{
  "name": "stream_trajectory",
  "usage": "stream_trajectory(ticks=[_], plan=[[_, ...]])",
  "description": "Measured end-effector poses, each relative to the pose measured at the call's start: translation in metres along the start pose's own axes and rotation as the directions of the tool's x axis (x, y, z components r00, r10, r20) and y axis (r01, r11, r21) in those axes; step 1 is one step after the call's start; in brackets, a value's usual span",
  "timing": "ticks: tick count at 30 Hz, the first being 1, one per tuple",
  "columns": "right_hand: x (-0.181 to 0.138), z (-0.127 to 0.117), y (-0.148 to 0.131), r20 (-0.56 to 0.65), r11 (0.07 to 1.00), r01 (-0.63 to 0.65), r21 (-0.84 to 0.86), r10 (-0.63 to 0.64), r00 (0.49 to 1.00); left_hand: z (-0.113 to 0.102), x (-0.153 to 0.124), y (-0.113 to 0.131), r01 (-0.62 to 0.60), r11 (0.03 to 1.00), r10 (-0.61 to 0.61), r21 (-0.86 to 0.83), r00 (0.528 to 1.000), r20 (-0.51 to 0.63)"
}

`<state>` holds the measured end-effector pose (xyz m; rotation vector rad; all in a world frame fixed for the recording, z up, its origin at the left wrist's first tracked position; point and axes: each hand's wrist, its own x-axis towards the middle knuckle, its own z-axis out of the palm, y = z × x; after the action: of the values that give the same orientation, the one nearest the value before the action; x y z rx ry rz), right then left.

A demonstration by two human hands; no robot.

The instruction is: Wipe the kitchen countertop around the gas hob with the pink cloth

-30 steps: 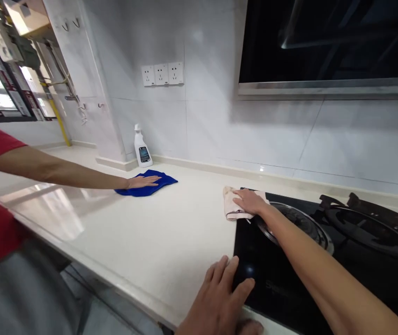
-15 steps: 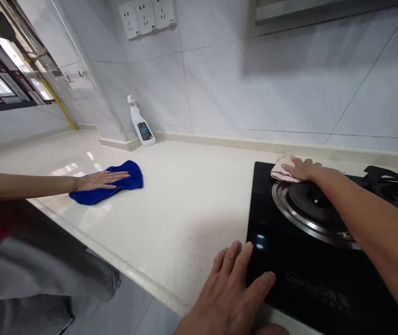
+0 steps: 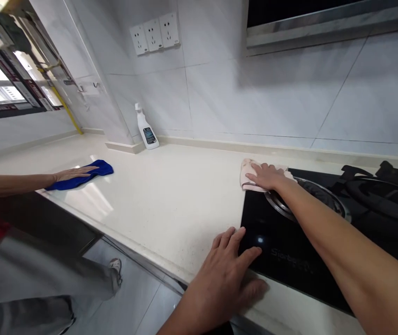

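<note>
My right hand [image 3: 266,177] presses a pale pink cloth [image 3: 249,179] over the back left corner of a black glass gas cooktop [image 3: 289,263]. Its fingers bear down on the folded fabric, which lies partly on the cooktop and partly on the white countertop [image 3: 171,186]. The burner ring [image 3: 341,211] beside it is partly hidden by my right forearm. Nearer to me, my left hand [image 3: 226,270] rests with fingers apart at the cooktop's front left edge. It holds nothing, and its fingertips touch the counter and the glass.
On the left, another person's hand [image 3: 71,174] lies flat on a blue cloth [image 3: 99,167] near the counter's front edge. A white spray bottle [image 3: 148,132] stands against the wall. Several sockets [image 3: 155,35] are above it. A range hood [image 3: 300,28] overhangs the cooktop.
My right hand has slid the pink cloth left, across the cooktop's back corner and onto the countertop. The other person's blue cloth has moved left. My left hand stays near the same edge.
</note>
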<state>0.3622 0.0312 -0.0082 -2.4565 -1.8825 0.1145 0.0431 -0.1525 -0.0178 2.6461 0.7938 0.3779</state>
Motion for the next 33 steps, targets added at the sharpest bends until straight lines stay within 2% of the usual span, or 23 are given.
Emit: stream_trajectory(ticks=[8, 14, 17, 20, 24, 29, 31, 33], plan=[[-0.066, 0.0, -0.031, -0.029, 0.956, 0.29, -0.05, -0.291, 0.956, 0.007, 0.001, -0.006, -0.066, 0.998, 0.063, -0.019, 0.986, -0.157], [-0.13, 0.004, -0.049, -0.057, 0.908, 0.418, -0.025, -0.419, 0.906, 0.01, 0.004, -0.009, 0.013, 0.987, -0.053, -0.159, 0.966, -0.252], [-0.165, 0.008, -0.048, -0.074, 0.888, 0.46, 0.002, -0.459, 0.886, 0.011, 0.007, -0.012, -0.005, 0.978, -0.054, -0.208, 0.96, -0.274], [-0.196, 0.008, -0.032, -0.089, 0.881, 0.473, 0.034, -0.469, 0.879, 0.012, 0.009, -0.016, -0.051, 0.978, -0.011, -0.202, 0.956, -0.293], [-0.232, 0.007, 0.015, -0.11, 0.885, 0.459, 0.078, -0.45, 0.886, 0.011, 0.01, -0.016, -0.037, 0.989, -0.007, -0.145, 0.956, -0.293], [-0.268, 0.006, 0.086, -0.147, 0.94, 0.327, 0.101, -0.311, 0.939, 0.006, 0.011, -0.011, -0.012, 0.998, -0.005, -0.066, 0.966, -0.259], [-0.274, 0.006, 0.101, -0.151, 0.958, 0.27, 0.098, -0.253, 0.956, 0.004, 0.011, -0.01, -0.003, 0.999, -0.01, -0.05, 0.969, -0.248], [-0.275, 0.007, 0.105, -0.148, 0.973, 0.213, 0.093, -0.198, 0.969, 0.004, 0.012, -0.009, 0.0, 0.999, -0.008, -0.035, 0.971, -0.24]])
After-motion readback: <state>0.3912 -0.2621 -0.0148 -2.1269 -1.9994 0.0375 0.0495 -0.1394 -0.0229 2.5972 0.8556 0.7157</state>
